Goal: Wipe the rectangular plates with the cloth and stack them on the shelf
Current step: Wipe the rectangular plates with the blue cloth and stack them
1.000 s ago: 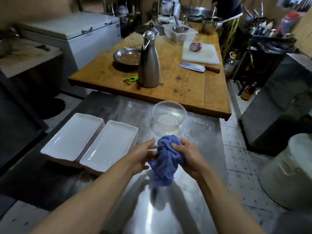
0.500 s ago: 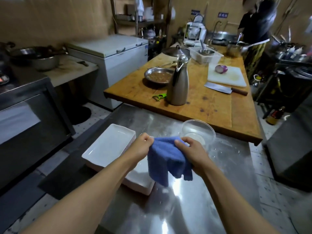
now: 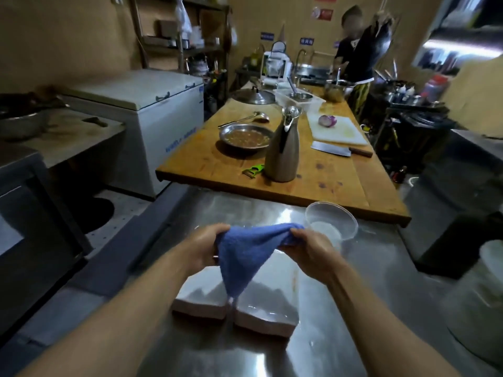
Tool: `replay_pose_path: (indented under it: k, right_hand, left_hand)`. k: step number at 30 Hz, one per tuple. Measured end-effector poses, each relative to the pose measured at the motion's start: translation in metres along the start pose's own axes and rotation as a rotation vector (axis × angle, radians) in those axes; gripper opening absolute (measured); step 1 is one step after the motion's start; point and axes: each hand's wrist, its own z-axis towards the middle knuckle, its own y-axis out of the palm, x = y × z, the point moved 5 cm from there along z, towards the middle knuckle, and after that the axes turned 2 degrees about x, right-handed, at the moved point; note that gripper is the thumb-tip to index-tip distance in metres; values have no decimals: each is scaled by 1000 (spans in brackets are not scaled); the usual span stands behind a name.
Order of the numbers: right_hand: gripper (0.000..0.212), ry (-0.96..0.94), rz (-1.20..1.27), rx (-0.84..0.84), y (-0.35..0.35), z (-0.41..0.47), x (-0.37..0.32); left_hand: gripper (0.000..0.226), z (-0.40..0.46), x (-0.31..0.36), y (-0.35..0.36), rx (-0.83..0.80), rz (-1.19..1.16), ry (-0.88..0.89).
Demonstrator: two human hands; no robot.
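A: Which step?
B: Readying: the left hand point(image 3: 205, 247) and right hand point(image 3: 310, 250) pinch the blue cloth point(image 3: 246, 257) stretched above the rectangular plates point(image 3: 236, 303) on the steel counter point(image 3: 326, 336).
A: Next?
B: Probably lifting one plate to wipe.

This is a big working kitchen, like the one in a restaurant. A long wooden desk point(image 3: 321, 170) runs down the middle. On it sit a white cutting board point(image 3: 340, 131) with a purple onion point(image 3: 327, 120), a big chopping knife point(image 3: 333, 148), a tall metal jug point(image 3: 283, 148), a metal dish of sauce point(image 3: 245, 137) and a green peeler point(image 3: 254, 170). Left of the wooden desk stands a white chest freezer point(image 3: 152, 118). At the desk's far end a person in dark clothes point(image 3: 353, 53) stands by a sink with taps point(image 3: 304, 63). Nearer than the wooden desk is a shiny steel desk point(image 3: 340, 308) with stacked white plates point(image 3: 261, 311).
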Motion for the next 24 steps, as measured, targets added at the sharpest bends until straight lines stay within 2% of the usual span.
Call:
replay_pose_path:
  k: [4, 7, 11, 14, 15, 16, 17, 19, 21, 24]
  right_hand:
    - [28, -20, 76, 232, 10, 0, 4]
    - [22, 2, -188, 395, 10, -3, 6]
    - [20, 156, -137, 254, 12, -15, 4]
    - [85, 225, -185, 170, -2, -20, 3]
    - [91, 208, -319, 171, -5, -21, 2]
    - [86, 166, -512, 205, -9, -21, -1]
    - [72, 98, -713, 253, -13, -20, -5]
    - [34, -24, -963, 334, -19, -17, -14]
    - [18, -85, -1040, 356, -29, -13, -19]
    - [7, -66, -1053, 321, -40, -8, -24]
  left_hand:
    - [16, 8, -1, -5, -78, -181, -58]
    - [17, 12, 2, -3, -96, -308, -83]
    - [20, 18, 5, -4, -63, -334, -97]
    - [25, 23, 10, -7, -96, -276, -39]
    - [29, 24, 12, -7, -115, -231, 2]
    - [33, 26, 14, -7, -117, -145, 63]
    - [35, 27, 16, -8, -94, -19, 137]
    - [36, 28, 21, -10, -28, 249, 272]
    - [32, 27, 25, -8, -27, 433, 340]
    - [26, 26, 29, -2, -38, 639, 396]
